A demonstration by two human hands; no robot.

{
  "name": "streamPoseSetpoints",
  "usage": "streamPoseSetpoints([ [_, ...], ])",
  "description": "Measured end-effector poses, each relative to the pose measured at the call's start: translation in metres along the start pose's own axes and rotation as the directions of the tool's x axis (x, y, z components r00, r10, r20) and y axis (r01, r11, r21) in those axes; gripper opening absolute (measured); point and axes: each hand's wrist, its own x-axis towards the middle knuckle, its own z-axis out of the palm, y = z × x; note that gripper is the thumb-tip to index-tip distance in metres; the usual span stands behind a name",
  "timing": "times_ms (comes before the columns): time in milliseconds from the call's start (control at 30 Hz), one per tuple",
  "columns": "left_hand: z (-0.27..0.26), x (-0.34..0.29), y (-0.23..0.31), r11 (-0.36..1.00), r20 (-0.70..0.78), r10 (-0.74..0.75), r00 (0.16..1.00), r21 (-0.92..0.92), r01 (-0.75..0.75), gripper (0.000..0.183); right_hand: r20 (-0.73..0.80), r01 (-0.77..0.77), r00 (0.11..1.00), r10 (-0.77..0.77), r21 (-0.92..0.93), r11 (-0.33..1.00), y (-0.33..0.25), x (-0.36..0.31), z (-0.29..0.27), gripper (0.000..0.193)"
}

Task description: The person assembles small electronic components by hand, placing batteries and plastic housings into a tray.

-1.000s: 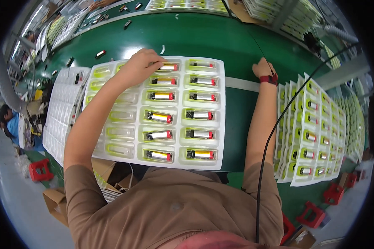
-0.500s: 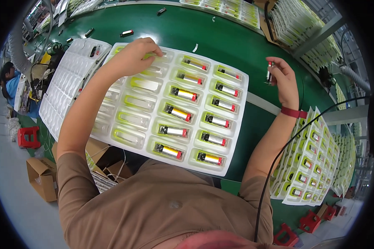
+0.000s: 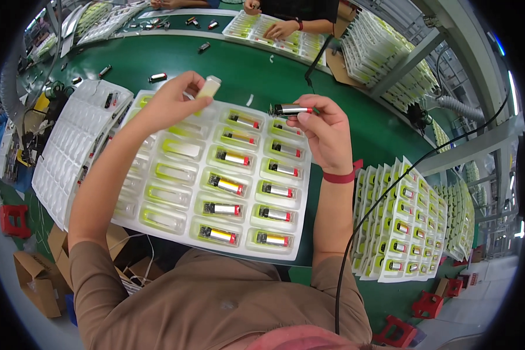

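Tray point(image 3: 252, 201): white, sat at a slant on the green bench point(image 3: 128, 61), two right-hand columns full of red-ended cells, pockets further left showing no cells.
Left hand point(image 3: 172, 105): thumb and fingers pinched tight on a pale case point(image 3: 210, 86), held up over the tray's far edge. Half a second ago I can't see any case in it, so that's new.
Right hand point(image 3: 326, 128): also pinching, with a loose cell point(image 3: 291, 109) between thumb and fingers. It's come in from off to the right and is now by the tray's far right corner.
Cell: roughly level, red end toward the palm, dark wiry end facing left. Way nearer the case now, but not touching it.
Upshot: both hands are full, so I'd call this a proper two-handed moment.
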Motion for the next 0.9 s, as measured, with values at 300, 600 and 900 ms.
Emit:
streamPoseSetpoints([
  [300,0.037,-0.025,0.062,0.405,0.404,-0.218,0.888,-0.791,0.459,0.04,0.076,0.151,0.987,-0.144,-0.103,0.983,-0.01,-0.015,0.017,0.022],
  [600,0.062,-0.024,0.074,0.441,0.288,-0.2,0.937,-0.827,0.348,0.039,0.097,0.305,0.952,-0.29,-0.39,0.869,-0.004,-0.013,0.024,0.024],
  [900,0.072,-0.034,0.075,0.241,0.29,-0.036,0.956,-0.926,0.29,0.041,0.219,0.384,0.922,-0.321,-0.636,0.669,0.001,-0.016,0.031,0.02],
])
